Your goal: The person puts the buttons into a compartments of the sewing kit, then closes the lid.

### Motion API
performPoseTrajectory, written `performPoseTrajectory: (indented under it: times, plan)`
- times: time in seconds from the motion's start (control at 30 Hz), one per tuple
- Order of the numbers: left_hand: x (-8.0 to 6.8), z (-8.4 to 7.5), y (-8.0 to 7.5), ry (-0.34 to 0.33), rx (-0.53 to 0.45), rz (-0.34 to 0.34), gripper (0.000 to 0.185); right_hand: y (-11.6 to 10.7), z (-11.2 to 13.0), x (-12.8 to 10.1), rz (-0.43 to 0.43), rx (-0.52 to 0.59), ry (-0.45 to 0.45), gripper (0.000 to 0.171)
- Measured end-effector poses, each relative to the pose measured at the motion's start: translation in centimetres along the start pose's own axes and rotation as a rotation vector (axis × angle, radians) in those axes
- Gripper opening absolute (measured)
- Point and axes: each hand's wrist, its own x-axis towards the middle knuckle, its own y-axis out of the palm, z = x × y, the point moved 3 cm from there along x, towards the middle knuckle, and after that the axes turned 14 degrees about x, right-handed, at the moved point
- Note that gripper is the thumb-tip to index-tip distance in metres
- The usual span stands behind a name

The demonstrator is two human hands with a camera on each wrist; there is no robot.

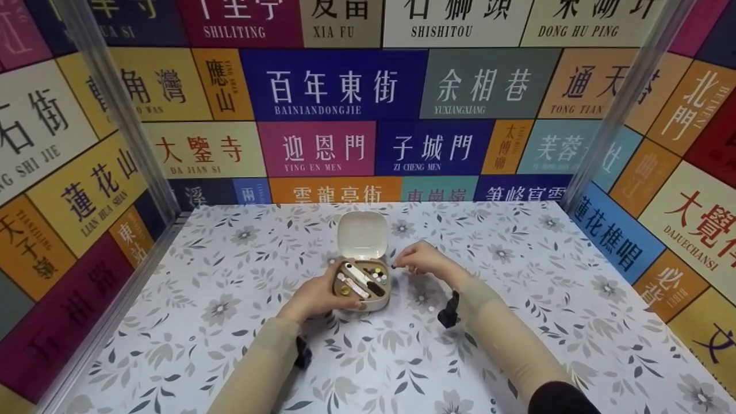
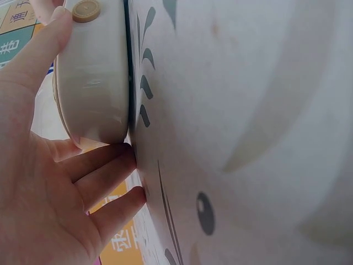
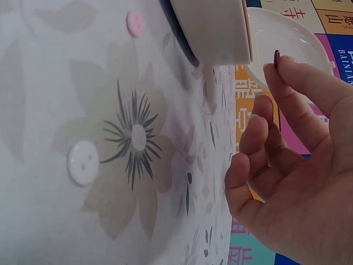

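A cream sewing box [image 1: 376,304] stands on the table, its lid [image 1: 363,234] raised at the back. My left hand [image 1: 313,297] grips the box at its left side, thumb at the front and fingers round the side. In the left wrist view a tan button-shaped piece [image 2: 86,10] sits on the box's wall. Just right of the box, my right hand [image 1: 424,260] pinches a small dark red button [image 3: 277,58] between thumb and forefinger. Inside the box lie several small coloured buttons [image 1: 378,275] on the right and a long white-and-dark tool [image 1: 363,278], its kind unclear.
A white button [image 3: 83,163] and a pink button [image 3: 135,24] lie loose on the flower-patterned tabletop [image 1: 241,345], right of the box. Panels with printed place names [image 1: 333,86] enclose the table at the back and both sides.
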Motion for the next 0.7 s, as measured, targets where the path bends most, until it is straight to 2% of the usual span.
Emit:
performPoseTrajectory:
  times: [0.37, 0.7]
  plan:
    - [-0.17, -0.15, -0.04, 0.009, 0.014, 0.01, 0.118, 0.48, 0.07, 0.42, -0.048, 0.013, -0.008, 0.015]
    - [0.14, 0.27, 0.15, -0.001, -0.007, 0.017, 0.122, 0.87, 0.35, 0.83, -0.073, 0.007, -0.002, 0.014]
